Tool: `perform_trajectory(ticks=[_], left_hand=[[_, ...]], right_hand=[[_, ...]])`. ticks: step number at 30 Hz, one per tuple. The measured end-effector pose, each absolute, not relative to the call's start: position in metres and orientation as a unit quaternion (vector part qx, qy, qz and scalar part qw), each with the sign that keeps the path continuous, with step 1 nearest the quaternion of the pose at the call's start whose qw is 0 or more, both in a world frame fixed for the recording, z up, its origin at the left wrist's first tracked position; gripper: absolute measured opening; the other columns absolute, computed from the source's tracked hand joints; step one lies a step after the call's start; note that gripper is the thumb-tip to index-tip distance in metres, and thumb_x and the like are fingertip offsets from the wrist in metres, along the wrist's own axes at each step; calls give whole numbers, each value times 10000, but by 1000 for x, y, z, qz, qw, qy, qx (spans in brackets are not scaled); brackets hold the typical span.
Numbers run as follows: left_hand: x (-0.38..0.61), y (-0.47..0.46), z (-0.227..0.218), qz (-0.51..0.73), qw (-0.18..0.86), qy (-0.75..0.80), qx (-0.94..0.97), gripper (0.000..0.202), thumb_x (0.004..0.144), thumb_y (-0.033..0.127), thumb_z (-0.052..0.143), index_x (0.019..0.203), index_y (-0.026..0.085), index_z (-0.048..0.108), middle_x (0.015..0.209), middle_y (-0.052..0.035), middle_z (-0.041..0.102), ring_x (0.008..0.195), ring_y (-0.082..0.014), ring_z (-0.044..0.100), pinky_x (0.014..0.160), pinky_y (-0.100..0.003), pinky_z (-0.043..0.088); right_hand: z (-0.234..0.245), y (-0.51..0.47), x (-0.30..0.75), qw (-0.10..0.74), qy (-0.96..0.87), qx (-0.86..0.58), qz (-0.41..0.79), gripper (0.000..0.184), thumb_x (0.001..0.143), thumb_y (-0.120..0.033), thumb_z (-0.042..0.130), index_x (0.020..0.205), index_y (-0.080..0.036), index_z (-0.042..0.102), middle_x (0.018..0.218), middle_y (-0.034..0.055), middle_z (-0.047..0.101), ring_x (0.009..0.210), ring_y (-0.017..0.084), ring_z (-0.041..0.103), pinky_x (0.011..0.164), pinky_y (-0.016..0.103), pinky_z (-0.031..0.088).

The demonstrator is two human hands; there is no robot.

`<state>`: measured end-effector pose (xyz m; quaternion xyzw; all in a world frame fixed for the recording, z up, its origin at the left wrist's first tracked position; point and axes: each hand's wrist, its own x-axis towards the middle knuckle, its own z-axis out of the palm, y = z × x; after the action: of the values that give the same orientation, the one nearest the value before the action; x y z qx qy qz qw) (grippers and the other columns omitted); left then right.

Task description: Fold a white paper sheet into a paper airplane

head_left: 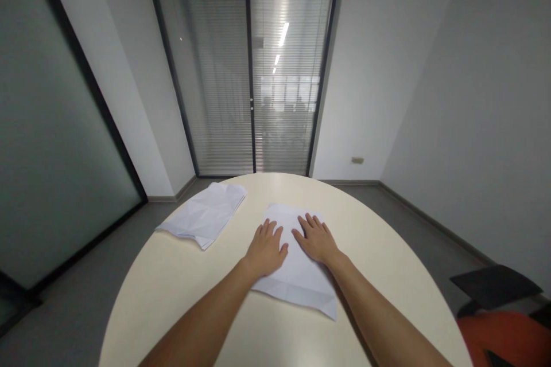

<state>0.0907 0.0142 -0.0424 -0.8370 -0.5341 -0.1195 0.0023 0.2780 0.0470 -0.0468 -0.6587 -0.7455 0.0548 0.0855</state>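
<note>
A creased white sheet of paper (297,275) lies flat on the round cream table (172,287) in front of me. My left hand (266,249) rests palm down on the sheet's left part, fingers stretched out. My right hand (316,238) lies flat on the sheet's upper right part, fingers spread and pointing away from me. Neither hand holds anything.
A stack of crumpled white sheets (204,215) sits at the table's far left edge. Glass sliding doors with blinds (249,74) stand behind the table. A dark and orange chair (499,309) is at the lower right.
</note>
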Motion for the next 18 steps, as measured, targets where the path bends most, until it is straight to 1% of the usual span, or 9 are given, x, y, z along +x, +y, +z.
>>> perform_trajectory(ticks=[1,3,5,8,10,13,14,16,18], left_hand=[[89,16,-45,-114,-15,-528,-842,563,974,427,357,1455,138,409,1554,-168,354,1463,-328,261,1173,-483,235],[85,19,-48,-104,-45,-523,-845,618,978,461,338,1518,162,311,1610,-146,255,1499,-319,171,1195,-492,182],[83,21,-49,-99,-62,-516,-849,637,977,482,325,1532,173,279,1626,-134,217,1509,-306,130,1205,-499,145],[80,20,-45,-96,-83,-473,-872,642,958,473,368,1510,151,304,1627,-133,213,1513,-278,124,1216,-476,134],[80,18,-39,-109,-87,-434,-890,621,920,458,454,1448,139,383,1600,-144,277,1495,-276,193,1214,-449,170],[83,15,-29,-142,-77,-393,-905,470,867,419,554,1262,165,524,1435,-142,483,1358,-273,413,1151,-404,311],[84,15,-27,-147,-75,-390,-906,389,871,394,551,1197,181,550,1349,-129,544,1289,-264,473,1112,-396,359],[85,17,-25,-153,-67,-408,-897,244,900,317,496,1100,201,574,1213,-102,605,1187,-248,536,1050,-394,411],[83,21,-28,-160,-56,-441,-881,243,914,264,448,1113,201,573,1203,-96,617,1190,-241,538,1055,-401,402]], right_hand=[[-46,48,279,86,-741,-664,51,676,983,-566,313,1536,-178,334,1612,122,267,1486,336,203,1171,491,165],[-43,47,279,87,-732,-675,40,683,970,-572,340,1526,-175,357,1603,129,288,1475,370,214,1156,525,171],[-40,45,276,95,-730,-677,25,685,944,-578,393,1497,-173,408,1581,139,334,1456,400,238,1144,569,157],[-38,43,273,111,-753,-648,27,652,924,-560,437,1448,-174,472,1557,133,382,1444,375,274,1153,564,149],[-38,43,273,109,-771,-626,52,625,942,-534,412,1465,-195,450,1579,108,349,1466,342,247,1164,543,154],[-38,43,274,91,-785,-607,82,580,977,-454,340,1512,-234,382,1616,72,269,1497,315,175,1174,554,125],[-37,44,274,86,-791,-599,87,569,980,-423,329,1518,-241,372,1621,65,257,1501,307,164,1177,556,112],[-36,44,274,81,-804,-581,96,566,971,-381,337,1521,-251,366,1622,52,254,1504,292,157,1184,549,102],[-34,43,272,80,-820,-556,105,577,955,-362,365,1523,-262,360,1620,42,260,1507,278,151,1189,537,101]])
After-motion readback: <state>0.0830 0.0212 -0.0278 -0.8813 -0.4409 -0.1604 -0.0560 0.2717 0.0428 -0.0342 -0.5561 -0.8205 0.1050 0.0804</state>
